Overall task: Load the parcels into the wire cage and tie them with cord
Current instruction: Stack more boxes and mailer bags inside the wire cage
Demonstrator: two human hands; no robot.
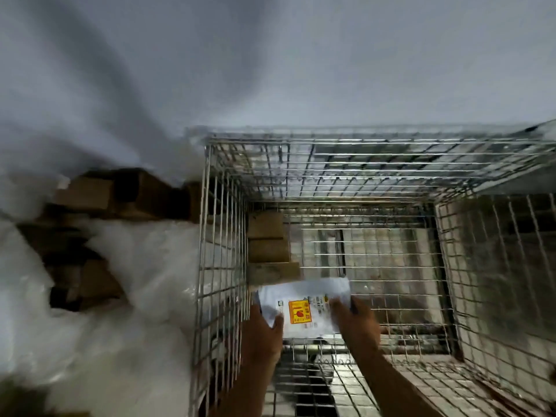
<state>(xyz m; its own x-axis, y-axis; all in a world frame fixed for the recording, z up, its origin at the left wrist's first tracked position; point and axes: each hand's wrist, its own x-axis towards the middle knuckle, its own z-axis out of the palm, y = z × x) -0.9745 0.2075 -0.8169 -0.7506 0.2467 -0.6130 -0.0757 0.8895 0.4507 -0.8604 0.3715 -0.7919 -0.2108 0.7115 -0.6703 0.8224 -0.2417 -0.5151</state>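
Looking down into the wire cage point(346, 182), set against a pale wall, with white plastic sheeting point(144, 266) and brown cartons point(90, 194) heaped left of it. Inside the cage, along its left wall, three brown parcels point(266, 245) in a row. Nearer than those, a white parcel point(304, 305) with a yellow-red label, left hand point(261, 332) and right hand point(355, 323) each a closed grip on one side.

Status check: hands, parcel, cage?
Left hand, right hand both grip white labelled parcel. Held inside silver wire cage, beside stacked brown boxes. Nothing blocking.
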